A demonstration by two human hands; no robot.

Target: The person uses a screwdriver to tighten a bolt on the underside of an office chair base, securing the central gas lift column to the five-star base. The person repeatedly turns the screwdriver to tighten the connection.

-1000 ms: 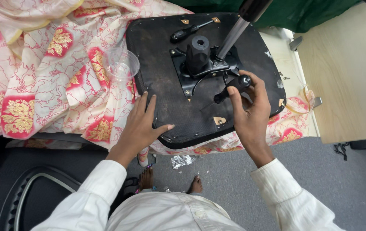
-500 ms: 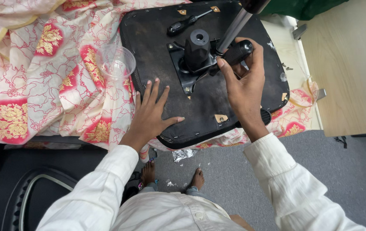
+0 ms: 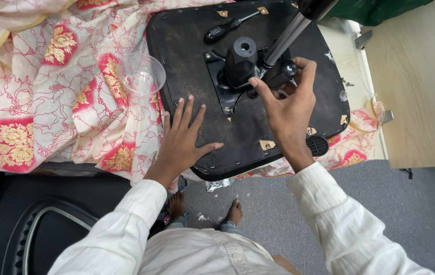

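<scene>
Seemingly right hand gripping handle, left hand flat

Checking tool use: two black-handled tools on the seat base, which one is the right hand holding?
The black grip by the centre mechanism, in the right hand. The screwdriver lies untouched near the far edge.

Bright, even light from overhead leaves only soft, short shadows under both hands, with sharp focus throughout and slight wide-angle bending toward the edges.
</scene>
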